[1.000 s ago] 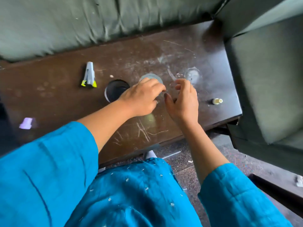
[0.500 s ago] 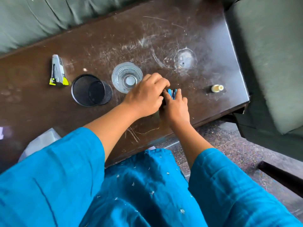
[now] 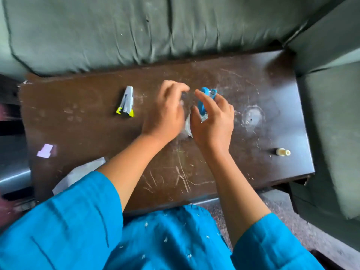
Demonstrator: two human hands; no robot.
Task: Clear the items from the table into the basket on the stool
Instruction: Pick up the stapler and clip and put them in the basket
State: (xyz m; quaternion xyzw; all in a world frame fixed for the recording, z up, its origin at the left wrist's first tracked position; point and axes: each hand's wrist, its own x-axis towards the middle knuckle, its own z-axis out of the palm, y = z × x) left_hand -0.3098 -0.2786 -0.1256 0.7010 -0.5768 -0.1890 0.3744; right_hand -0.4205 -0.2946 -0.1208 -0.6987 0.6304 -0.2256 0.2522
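Right hand (image 3: 213,117) pinches the blue stapler (image 3: 206,100), likely light, rigid, best gripped mid-body; left hand (image 3: 165,112) curls around blurred, probably fragile glass, grip unclear.

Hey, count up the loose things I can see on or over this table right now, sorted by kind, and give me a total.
Staplers: 2, a grey and yellow one lying on the table, a blue one in the right hand
Small bottles: 1
Purple paper bits: 1
White paper or bag pieces: 1
Clear object between the hands, blurred: 1
Total: 6
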